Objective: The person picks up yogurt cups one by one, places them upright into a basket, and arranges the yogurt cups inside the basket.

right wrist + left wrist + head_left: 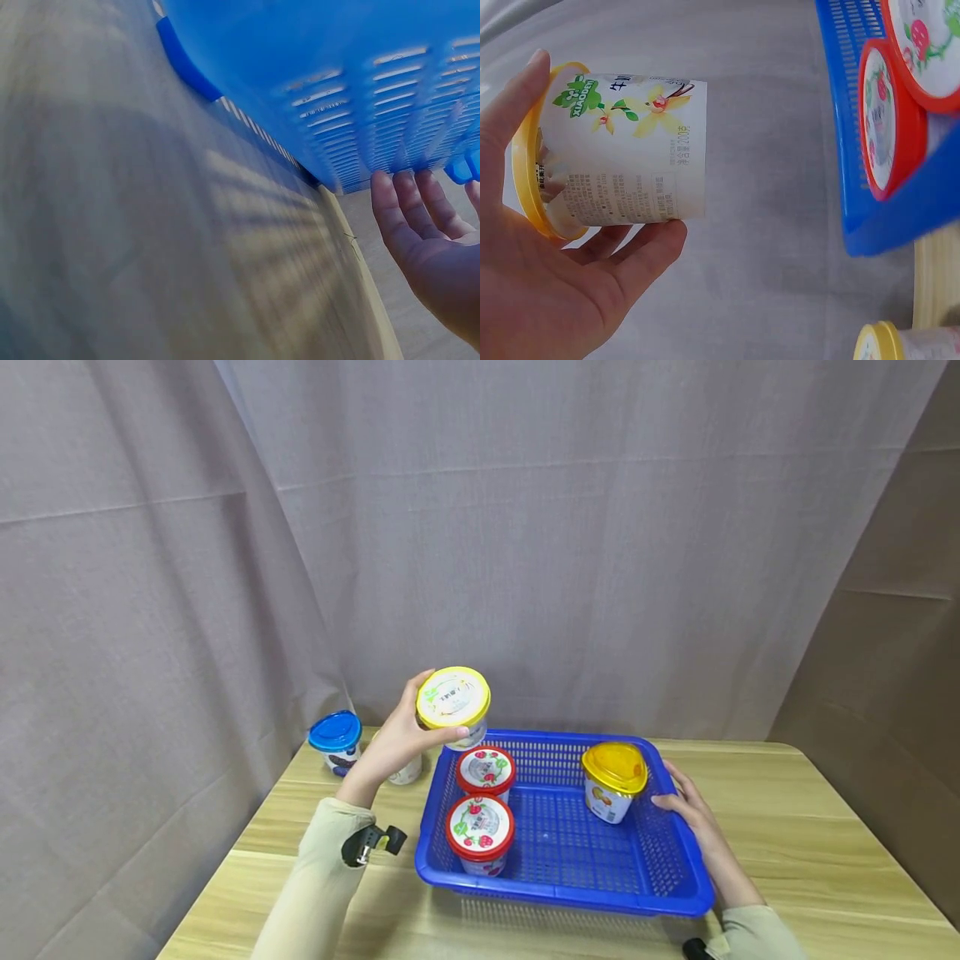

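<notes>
My left hand (408, 731) holds a white food tub (630, 150) with a yellow lid and printed vanilla flowers above the left back corner of the blue basket (555, 893). In the left wrist view its thumb is at the lid and its fingers lie along the tub's side. My right hand (693, 814) grips the basket's right rim, thumb over the top and fingertips (382, 187) against the outer slotted wall. Inside the basket, two red-lidded tubs (480, 822) with printed berries stand at the left. A tub with a domed yellow lid (615, 768) stands at the right.
Left of the basket, a tub with a blue lid (336, 732) stands at the edge of the wooden table (787, 827). Another pale tub (406, 772) is partly hidden behind my left forearm. Grey cloth (570, 568) hangs behind the table and along its left side.
</notes>
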The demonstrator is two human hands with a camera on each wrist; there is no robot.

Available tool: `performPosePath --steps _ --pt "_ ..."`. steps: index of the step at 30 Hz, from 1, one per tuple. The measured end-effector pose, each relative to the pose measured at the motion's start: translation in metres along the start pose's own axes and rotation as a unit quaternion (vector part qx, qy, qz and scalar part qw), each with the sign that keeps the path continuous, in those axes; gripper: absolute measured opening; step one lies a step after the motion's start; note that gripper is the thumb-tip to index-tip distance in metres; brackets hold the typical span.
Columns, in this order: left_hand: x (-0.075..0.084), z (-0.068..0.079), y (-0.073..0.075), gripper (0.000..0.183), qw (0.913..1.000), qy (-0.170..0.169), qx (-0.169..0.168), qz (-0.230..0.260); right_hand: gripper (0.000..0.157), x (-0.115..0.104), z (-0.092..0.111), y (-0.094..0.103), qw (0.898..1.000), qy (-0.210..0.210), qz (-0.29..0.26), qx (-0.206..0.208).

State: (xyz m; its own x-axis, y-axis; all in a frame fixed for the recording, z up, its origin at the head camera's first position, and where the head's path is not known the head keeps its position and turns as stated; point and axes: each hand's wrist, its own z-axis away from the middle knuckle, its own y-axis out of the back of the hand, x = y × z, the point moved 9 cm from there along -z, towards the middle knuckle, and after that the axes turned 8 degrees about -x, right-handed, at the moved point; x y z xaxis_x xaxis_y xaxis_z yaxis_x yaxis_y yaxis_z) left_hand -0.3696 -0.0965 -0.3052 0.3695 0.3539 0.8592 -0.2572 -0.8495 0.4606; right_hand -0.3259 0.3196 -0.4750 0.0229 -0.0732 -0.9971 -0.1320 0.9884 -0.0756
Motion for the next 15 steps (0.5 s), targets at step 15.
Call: performPosePath --steps 15 --pt "0.017 -0.021 -0.033 0.104 0.9991 -0.022 -0.009 0.035 0.066 -0.002 0.003 -0.002 1.000 0.007 -0.009 -0.001"
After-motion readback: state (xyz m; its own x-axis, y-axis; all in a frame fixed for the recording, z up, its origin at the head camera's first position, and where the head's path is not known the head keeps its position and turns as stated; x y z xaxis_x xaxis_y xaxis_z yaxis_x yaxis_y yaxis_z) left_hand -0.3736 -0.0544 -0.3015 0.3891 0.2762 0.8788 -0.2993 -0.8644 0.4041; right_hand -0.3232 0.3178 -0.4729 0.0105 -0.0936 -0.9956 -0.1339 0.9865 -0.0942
